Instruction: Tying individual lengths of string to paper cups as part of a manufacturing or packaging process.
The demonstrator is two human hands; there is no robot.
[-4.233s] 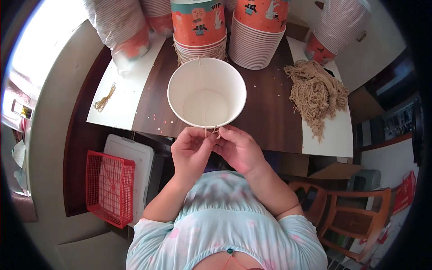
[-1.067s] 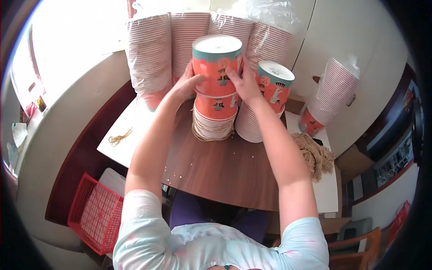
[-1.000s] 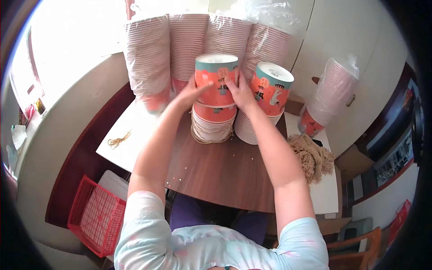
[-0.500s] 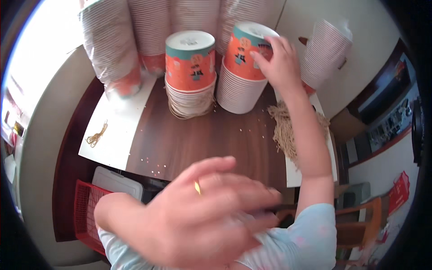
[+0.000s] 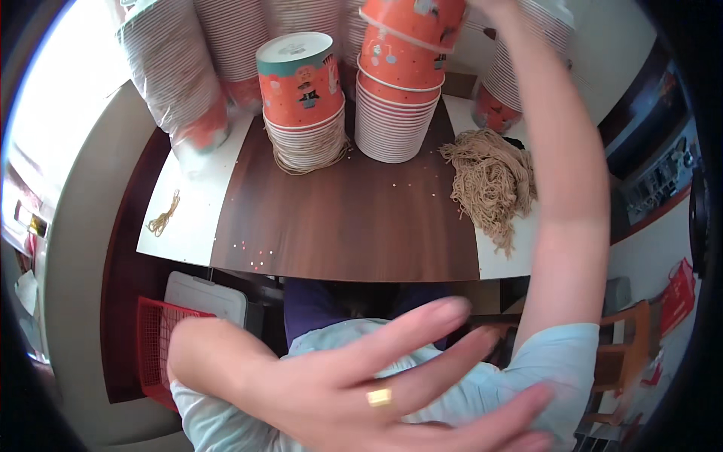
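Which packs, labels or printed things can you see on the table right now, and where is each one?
Left cup stack: table's middle back, upside-down orange paper cups, teal band, small cartoon prints.
Tilted cup: orange, printed, at the right hand on top of the right cup stack.
Wrapped cup sleeves: back left, clear plastic over white ribbed cups.
Another wrapped sleeve: back right.
No screens or signs seen.

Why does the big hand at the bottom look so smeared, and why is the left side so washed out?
In the head view, the left hand sits very close to the lens, so it looks huge and soft-edged. Bright light from the left bleaches the wrapped cup stacks. The table edge bows from fisheye distortion. The orange cup stays sharp.
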